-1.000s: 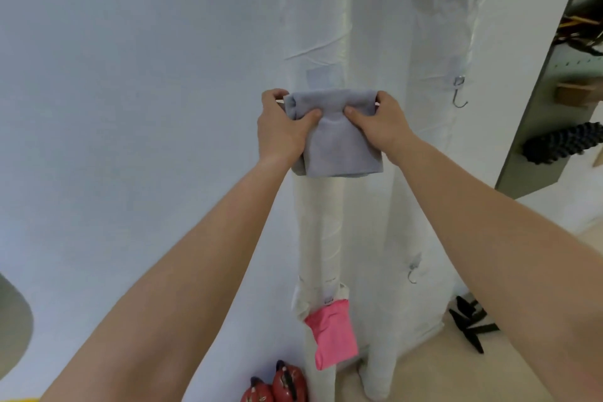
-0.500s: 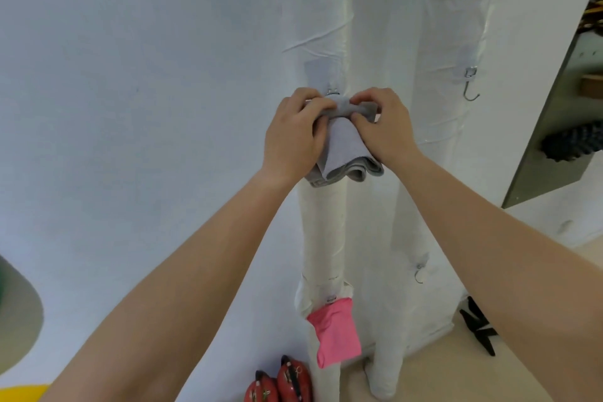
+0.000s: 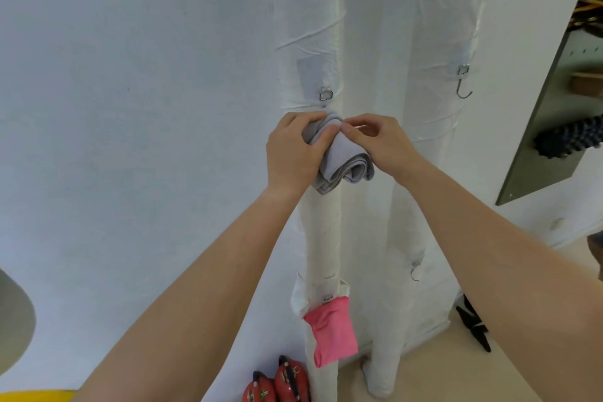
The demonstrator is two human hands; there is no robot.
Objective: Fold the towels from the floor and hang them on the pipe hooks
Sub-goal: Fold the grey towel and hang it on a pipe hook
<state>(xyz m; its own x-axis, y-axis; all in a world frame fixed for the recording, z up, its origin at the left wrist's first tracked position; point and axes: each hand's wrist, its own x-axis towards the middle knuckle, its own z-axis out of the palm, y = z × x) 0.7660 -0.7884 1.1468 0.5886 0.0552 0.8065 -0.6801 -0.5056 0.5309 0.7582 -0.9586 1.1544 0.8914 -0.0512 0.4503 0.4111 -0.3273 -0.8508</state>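
Observation:
A folded grey towel (image 3: 344, 160) is bunched against the left white-wrapped pipe (image 3: 321, 238), just under a metal hook mount (image 3: 325, 95). My left hand (image 3: 292, 153) grips the towel's left side with curled fingers. My right hand (image 3: 380, 143) pinches its top edge between thumb and fingers. The hook's tip is hidden behind the towel and hands. A pink towel (image 3: 331, 333) hangs from a lower hook on the same pipe. The right pipe (image 3: 424, 157) carries a bare hook (image 3: 463, 88) high up and another bare hook (image 3: 415, 272) lower down.
Red objects (image 3: 277, 383) stand on the floor at the left pipe's foot. A black object (image 3: 474, 325) lies on the beige floor to the right. A grey shelf panel (image 3: 551, 108) with a dark brush juts in at the right. White wall fills the left.
The towel was spread flat between both hands a second ago; now it is gathered into a bunch. Both hands have come together and dropped slightly below the hook mount.

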